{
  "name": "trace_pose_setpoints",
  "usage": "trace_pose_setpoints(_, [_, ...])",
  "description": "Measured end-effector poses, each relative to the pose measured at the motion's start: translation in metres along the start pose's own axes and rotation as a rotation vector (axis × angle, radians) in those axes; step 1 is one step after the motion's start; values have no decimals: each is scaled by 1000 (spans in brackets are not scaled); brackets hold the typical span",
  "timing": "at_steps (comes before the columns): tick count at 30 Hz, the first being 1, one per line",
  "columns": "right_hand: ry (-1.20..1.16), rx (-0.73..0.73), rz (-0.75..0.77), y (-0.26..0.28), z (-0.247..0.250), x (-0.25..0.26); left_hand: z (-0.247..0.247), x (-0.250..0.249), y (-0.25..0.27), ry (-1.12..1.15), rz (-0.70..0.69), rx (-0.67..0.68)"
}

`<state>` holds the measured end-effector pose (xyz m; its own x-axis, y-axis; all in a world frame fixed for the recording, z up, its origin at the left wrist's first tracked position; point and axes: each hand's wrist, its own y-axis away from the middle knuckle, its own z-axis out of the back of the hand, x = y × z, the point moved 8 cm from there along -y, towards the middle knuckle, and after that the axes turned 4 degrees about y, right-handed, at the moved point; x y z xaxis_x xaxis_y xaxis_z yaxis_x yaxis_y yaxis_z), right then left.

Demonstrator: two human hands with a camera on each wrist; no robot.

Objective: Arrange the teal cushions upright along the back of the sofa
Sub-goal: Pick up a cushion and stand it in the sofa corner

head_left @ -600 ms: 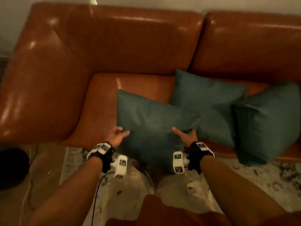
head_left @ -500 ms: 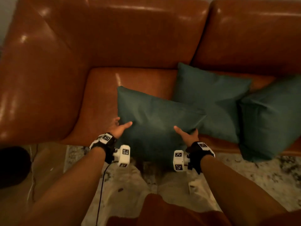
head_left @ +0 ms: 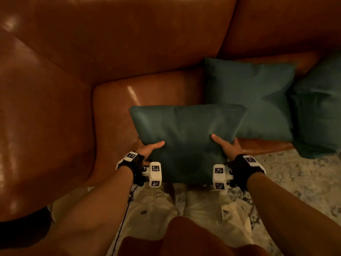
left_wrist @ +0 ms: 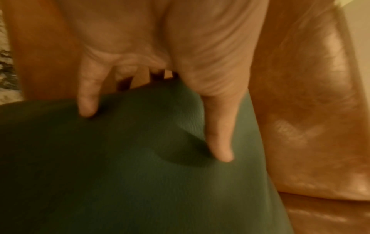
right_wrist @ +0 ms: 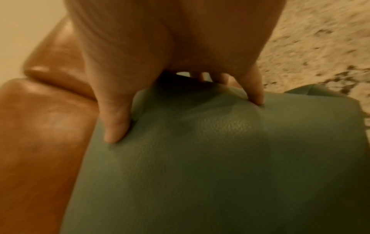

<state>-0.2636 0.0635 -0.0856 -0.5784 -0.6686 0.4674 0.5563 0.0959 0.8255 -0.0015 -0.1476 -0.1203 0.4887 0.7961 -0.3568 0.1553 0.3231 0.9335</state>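
Observation:
Three teal cushions are on the brown leather sofa. The nearest cushion [head_left: 186,137] overhangs the seat's front edge. My left hand [head_left: 151,147] grips its left side and my right hand [head_left: 225,145] grips its right side. In the left wrist view the thumb [left_wrist: 218,134] presses into the cushion [left_wrist: 140,174] while the other fingers reach behind it. The right wrist view shows the same hold, with the thumb [right_wrist: 116,120] on the cushion [right_wrist: 220,158]. A second cushion [head_left: 249,93] lies flat on the seat behind. A third cushion [head_left: 319,111] is at the far right.
The sofa backrest [head_left: 138,37] runs across the top, and a wide armrest [head_left: 40,117] is on the left. Bare seat leather [head_left: 144,97] shows between the armrest and the cushions. A speckled rug [head_left: 295,172] lies below the seat front, and my legs stand on it.
Both hands, open beside the nearest cushion before, have closed on its two sides. The cushion has turned so its far edge lies level.

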Motion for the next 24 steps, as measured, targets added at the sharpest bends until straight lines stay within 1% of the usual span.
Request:
trace_pose_setpoints(2, [17,32,26,5,-22,16,14,-17,11,14,4,-13])
trace_pose_setpoints(5, [74,102,61,13,-65,48,52,-46,12,44,-33,-110])
trace_pose_setpoints(7, [50,137,101,14,-94,72,79,-71,10,86,-99,-167])
trace_pose_setpoints(10, [11,210,159,15,-135,116,112,-118,17,131,-262,-242])
trace_pose_setpoints(13, [-22,271,217,15,-170,157,141,-155,17,173,-360,-307])
trace_pose_setpoints(15, [-34,295,261,14,-189,182,156,-172,13,225,-405,-323])
trace_pose_setpoints(17, [-27,296,300,11,-202,202,166,-184,5,235,-405,-310])
trace_pose_setpoints(20, [-42,276,331,2,-213,222,178,-192,-13,201,-342,-284])
trace_pose_setpoints(22, [-57,291,314,-4,-220,226,185,-191,-26,205,-284,-292])
trace_pose_setpoints(24, [-23,319,290,-7,-229,225,184,-190,-36,197,-260,-273])
